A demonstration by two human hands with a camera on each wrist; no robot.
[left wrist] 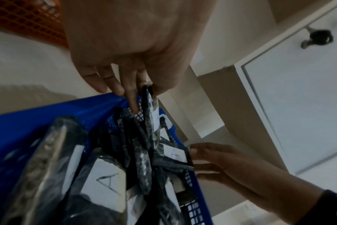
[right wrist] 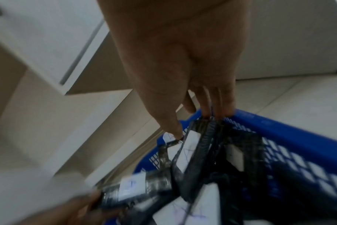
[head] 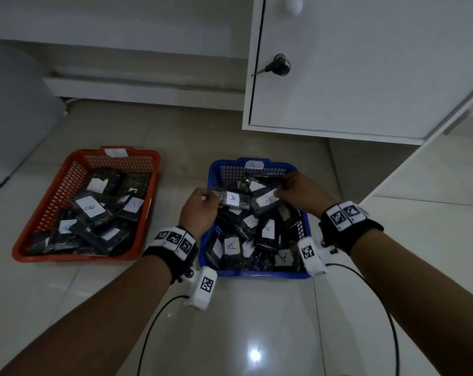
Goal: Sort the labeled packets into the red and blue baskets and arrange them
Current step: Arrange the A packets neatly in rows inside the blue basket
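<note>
We have both hands working over the blue basket (head: 257, 274). The left hand (head: 200, 210) pinches the end of one packet (head: 234, 200) between thumb and fingers, the label upward and marked with what reads as an inverted A. The right hand (head: 301, 192) pinches a second packet (head: 265, 200) at its far-right end, fingers curled on the wrapper. Both packets hang just above the heap at the back of the blue basket, long axes running roughly left to right, their inner ends meeting between the hands. The rest of the pile below shows A labels. The red basket (head: 40, 252) sits well left of the blue one with B packets. We judge this an arranging step; each packet drops straight down from its grip.
</note>
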